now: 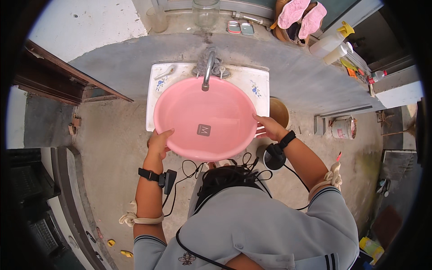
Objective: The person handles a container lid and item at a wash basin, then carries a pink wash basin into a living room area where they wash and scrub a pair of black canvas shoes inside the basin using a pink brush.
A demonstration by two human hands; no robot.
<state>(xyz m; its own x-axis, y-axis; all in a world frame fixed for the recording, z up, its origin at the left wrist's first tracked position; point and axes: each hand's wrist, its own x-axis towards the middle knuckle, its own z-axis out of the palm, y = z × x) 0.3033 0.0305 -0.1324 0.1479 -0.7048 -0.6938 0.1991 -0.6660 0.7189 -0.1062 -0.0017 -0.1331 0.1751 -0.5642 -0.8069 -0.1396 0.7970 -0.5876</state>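
Observation:
A round pink plastic basin (204, 108) rests over the white sink (155, 96), under the metal faucet (209, 72). Its inside has a glossy sheen; I cannot tell whether there is water in it. A dark square label shows inside the basin, towards my side. My left hand (157, 141) holds the rim at the near left, thumb over the edge. At the right side my right hand (271, 128) grips the rim too, its fingers partly hidden beneath. From the faucet no stream of water is visible.
A ledge behind the sink carries a glass jar (205, 13), a small open tin (240, 28), pink-lined shoes (299, 18) and a spray bottle (330, 40). A brownish round container (279, 112) stands right of the sink. Farther right is a white bucket (343, 128). Black cables hang near my waist.

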